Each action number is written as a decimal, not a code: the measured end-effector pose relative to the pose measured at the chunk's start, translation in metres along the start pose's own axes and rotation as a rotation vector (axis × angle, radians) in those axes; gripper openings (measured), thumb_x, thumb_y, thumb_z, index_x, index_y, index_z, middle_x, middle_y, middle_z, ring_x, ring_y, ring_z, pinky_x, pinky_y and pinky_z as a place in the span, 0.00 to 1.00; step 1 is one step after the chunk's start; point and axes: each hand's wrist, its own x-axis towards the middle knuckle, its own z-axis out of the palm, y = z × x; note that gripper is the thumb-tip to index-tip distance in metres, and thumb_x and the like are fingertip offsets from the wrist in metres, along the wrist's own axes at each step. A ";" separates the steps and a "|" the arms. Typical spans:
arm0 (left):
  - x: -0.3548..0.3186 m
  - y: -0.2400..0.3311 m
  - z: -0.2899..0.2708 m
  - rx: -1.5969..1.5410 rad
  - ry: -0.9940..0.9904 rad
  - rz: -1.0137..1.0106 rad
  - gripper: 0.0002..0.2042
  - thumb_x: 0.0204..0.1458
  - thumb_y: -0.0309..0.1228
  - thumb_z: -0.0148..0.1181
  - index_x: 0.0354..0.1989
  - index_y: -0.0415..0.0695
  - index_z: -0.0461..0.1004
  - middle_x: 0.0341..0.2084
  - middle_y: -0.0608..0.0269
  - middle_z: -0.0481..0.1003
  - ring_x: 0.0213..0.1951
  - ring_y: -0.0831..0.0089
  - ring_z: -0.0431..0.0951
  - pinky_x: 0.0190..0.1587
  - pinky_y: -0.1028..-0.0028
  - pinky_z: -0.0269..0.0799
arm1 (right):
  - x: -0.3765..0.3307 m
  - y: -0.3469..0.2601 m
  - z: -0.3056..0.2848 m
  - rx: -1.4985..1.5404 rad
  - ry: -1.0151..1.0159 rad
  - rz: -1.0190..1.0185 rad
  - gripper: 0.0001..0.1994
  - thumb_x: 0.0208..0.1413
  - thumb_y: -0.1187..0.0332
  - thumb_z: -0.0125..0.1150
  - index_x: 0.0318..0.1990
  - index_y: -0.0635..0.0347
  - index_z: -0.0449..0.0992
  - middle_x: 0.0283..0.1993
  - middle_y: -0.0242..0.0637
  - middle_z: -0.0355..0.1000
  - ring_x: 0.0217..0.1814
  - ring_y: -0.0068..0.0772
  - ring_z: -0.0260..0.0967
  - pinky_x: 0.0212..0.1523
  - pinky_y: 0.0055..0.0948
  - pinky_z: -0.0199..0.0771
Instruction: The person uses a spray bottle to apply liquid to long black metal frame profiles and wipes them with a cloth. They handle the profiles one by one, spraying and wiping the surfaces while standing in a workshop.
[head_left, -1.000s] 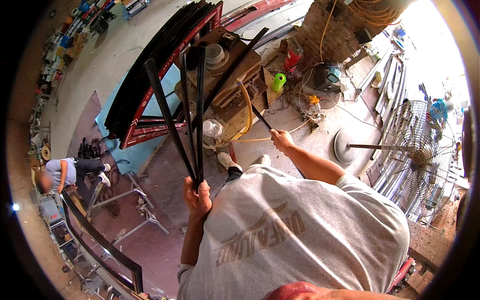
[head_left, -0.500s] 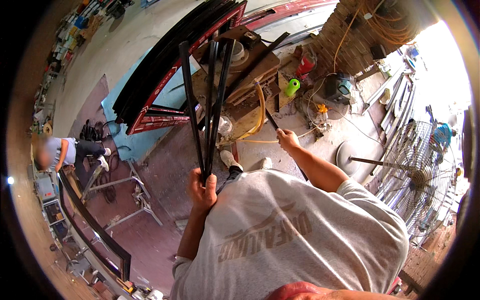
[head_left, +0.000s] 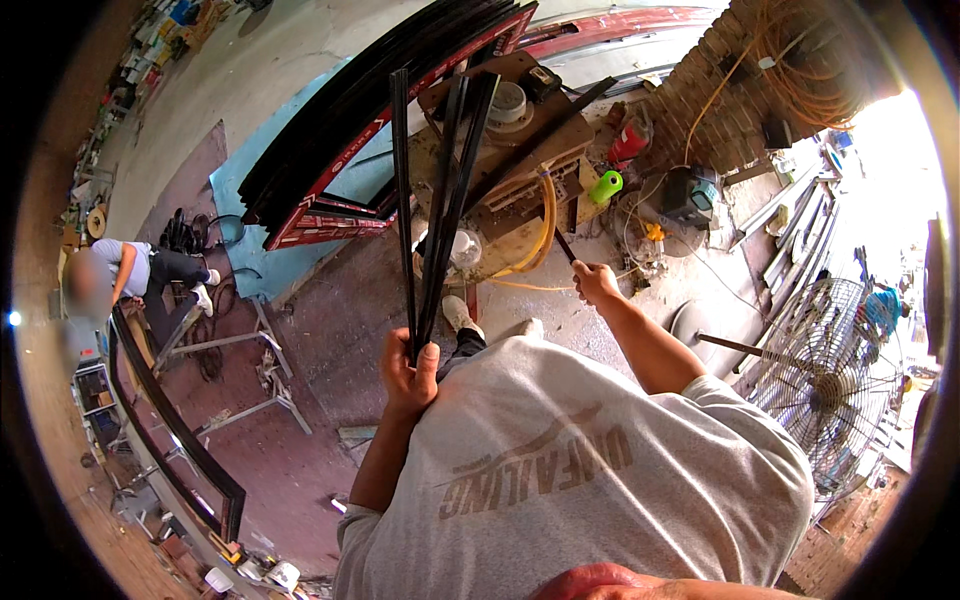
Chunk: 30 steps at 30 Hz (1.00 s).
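My left hand [head_left: 408,375] is closed around several long black bars [head_left: 402,190], which stand up from the fist and fan apart slightly at the top. My right hand [head_left: 597,284] grips a thin dark bar [head_left: 564,247], and only a short length shows beyond the fingers, pointing towards a yellow hose [head_left: 549,215]. Past both hands stands a worn brown bench machine [head_left: 525,75] with a round grey part on top. Another black bar [head_left: 545,137] lies slantwise across it.
Black frames with red-and-white edging [head_left: 340,165] lean in a stack beyond the bars. A green bottle [head_left: 606,187] and red container [head_left: 630,143] stand right of the machine. A large fan [head_left: 825,390] is at right. At left another person [head_left: 125,270] sits by a black frame [head_left: 185,430].
The machine, stack and floor things have shifted slightly rightward in view. Both hands keep their grips; the right hand and its bar have moved a little to the right.
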 end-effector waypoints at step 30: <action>0.071 0.012 -0.025 0.115 -0.105 0.088 0.16 0.56 0.40 0.68 0.39 0.41 0.71 0.23 0.61 0.73 0.24 0.71 0.73 0.27 0.69 0.69 | -0.011 -0.053 0.019 0.056 0.019 0.031 0.20 0.64 0.51 0.60 0.27 0.58 0.77 0.19 0.29 0.69 0.14 0.25 0.62 0.14 0.29 0.59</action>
